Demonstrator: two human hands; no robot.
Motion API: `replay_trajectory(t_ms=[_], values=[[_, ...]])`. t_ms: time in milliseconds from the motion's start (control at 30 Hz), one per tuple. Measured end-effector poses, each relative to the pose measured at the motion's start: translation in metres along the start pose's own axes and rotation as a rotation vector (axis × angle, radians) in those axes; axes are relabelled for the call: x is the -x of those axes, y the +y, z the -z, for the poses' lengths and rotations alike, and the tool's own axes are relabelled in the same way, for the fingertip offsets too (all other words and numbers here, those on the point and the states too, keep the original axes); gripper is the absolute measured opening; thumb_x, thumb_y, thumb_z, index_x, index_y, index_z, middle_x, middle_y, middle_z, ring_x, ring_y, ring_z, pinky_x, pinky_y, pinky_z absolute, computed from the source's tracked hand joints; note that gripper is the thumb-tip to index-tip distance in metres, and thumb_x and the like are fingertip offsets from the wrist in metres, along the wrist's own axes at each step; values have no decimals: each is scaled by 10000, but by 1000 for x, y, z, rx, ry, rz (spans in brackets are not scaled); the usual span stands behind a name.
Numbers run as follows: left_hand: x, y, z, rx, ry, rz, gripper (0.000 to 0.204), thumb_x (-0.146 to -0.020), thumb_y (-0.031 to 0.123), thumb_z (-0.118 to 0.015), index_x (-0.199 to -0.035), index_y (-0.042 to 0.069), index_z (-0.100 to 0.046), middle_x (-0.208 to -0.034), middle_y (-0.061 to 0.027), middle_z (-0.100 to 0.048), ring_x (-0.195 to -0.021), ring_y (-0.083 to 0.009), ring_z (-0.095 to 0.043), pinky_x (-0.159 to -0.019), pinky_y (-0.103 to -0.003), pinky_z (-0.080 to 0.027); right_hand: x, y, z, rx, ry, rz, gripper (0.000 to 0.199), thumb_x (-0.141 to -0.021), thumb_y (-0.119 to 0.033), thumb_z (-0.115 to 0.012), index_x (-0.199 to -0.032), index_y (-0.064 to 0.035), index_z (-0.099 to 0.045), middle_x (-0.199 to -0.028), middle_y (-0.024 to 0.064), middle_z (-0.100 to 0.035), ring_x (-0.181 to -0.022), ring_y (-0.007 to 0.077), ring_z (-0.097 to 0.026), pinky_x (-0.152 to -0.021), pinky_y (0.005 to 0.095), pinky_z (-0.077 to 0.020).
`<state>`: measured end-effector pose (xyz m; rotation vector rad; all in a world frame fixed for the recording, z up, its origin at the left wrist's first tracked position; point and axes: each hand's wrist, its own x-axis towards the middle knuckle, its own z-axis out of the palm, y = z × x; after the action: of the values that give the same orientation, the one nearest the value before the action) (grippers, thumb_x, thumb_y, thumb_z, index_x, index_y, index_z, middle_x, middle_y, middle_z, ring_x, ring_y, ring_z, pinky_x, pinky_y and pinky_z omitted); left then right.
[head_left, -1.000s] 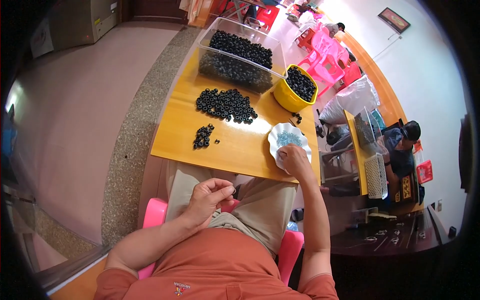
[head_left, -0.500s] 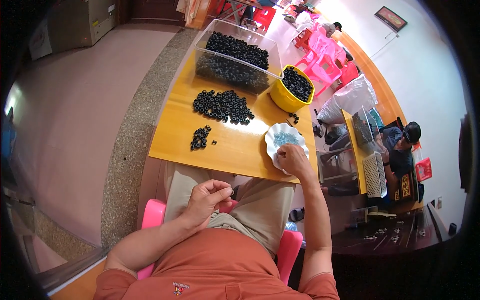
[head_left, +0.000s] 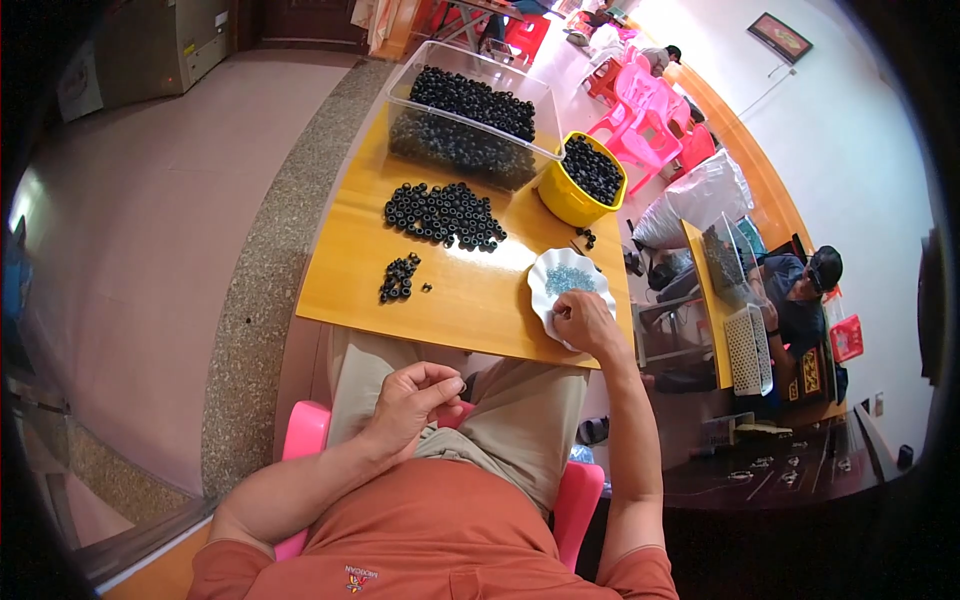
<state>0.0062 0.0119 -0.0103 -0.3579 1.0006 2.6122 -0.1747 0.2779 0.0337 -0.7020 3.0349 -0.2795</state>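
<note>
Small bluish, clear pieces [head_left: 570, 279] are gathered in a white scalloped dish [head_left: 537, 312], which is set near the right front corner of the wooden tabletop [head_left: 480, 325]. The near part of the dish is covered by the right hand [head_left: 586, 323], whose fingers [head_left: 566, 309] are bunched and pointed down into it; whether a piece is gripped there cannot be told. The left hand [head_left: 408, 402] is held above the lap, short of the tabletop's front edge, with thumb and forefinger pinched on a small dark piece [head_left: 462, 385], too small to be made out in detail.

Left of the dish, a small cluster of black pieces [head_left: 399, 280] is laid out, with a single black piece [head_left: 427, 288] just beside it. Behind these, a larger group of black rings [head_left: 445, 215] is spread. A few loose black pieces [head_left: 588, 239] are left between the dish and a yellow tub [head_left: 568, 204], which is filled with more of them. At the back, a large clear bin [head_left: 541, 151] is heaped with black pieces. Farther off to the right, a second person [head_left: 800, 300] is seen beside a white perforated basket [head_left: 743, 352].
</note>
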Motion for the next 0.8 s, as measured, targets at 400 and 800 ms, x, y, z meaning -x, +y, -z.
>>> replay_trajectory(t_ms=[400,800], values=[[-1,-1,1,-3,2,6,113,-891,73,-645,-993,30,-616,-899,-57,-650,-770,-126,-624,-700,-277,-559,9,9,-10,-202,309,148,117,-772,-44,-635,-871,5,-675,-803,137,-645,-699,281,-642,-669,341,-505],[1,-1,-1,-3,-8,2,119,-893,87,-650,-993,29,-618,-885,-52,-652,-765,-117,-624,-700,-274,-562,25,16,-14,-573,378,34,98,-932,-11,-529,-975,44,-599,-859,87,-601,-697,160,-651,-633,254,-540]])
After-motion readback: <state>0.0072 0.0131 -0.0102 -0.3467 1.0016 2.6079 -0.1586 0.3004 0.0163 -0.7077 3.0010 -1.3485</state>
